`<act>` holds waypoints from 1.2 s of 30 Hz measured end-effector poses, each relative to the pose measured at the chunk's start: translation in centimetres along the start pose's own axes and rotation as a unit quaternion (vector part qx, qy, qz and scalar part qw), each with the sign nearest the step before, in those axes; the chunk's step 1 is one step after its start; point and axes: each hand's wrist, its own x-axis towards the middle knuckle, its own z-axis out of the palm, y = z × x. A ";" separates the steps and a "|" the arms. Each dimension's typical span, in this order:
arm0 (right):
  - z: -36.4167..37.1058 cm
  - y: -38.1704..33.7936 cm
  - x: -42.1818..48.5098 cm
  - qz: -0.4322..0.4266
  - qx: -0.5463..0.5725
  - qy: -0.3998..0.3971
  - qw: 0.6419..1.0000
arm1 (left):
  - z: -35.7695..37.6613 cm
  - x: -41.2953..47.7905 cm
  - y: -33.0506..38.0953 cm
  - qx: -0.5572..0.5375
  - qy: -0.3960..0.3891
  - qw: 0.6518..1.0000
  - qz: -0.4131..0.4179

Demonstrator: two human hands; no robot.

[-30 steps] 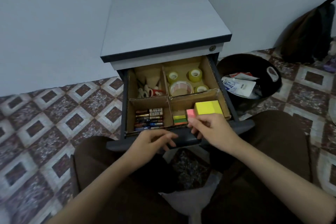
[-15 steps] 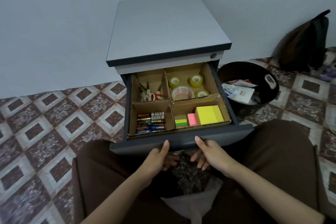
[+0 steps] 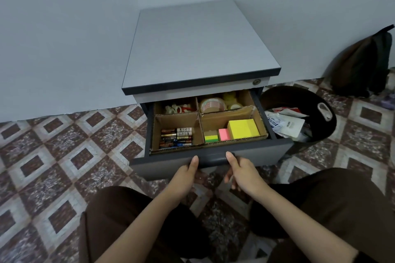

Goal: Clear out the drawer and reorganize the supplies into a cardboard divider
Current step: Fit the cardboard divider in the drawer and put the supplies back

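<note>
Cardboard divider (image 3: 199, 123) sits in drawer (image 3: 258, 156) just beyond fingers (image 3: 230, 157), cells filled: batteries (image 3: 176, 137), sticky notes (image 3: 242, 129), tape (image 3: 212, 105). Left hand (image 3: 183, 179), right hand (image 3: 245, 175) both grip drawer front, thumbs on top. Sorting looks done; only closing left.

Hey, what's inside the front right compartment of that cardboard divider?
Three sticky-note pads side by side: a large yellow pad, a small pink pad and a green pad. Whatever lies beneath them is covered.
</note>
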 end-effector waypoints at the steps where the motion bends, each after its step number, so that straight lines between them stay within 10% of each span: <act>1: -0.1 -0.3 1.0 -0.007 -0.005 0.004 1.000 | -0.3 0.9 0.5 0.013 0.001 1.000 -0.001; 27: -3.3 -6.8 17.0 0.008 0.042 -0.012 0.999 | -3.6 14.4 9.5 -0.051 0.047 0.997 0.028; 36: -3.8 -10.0 12.5 -0.006 0.130 -0.011 0.991 | -5.2 9.0 11.7 0.296 0.045 0.946 0.127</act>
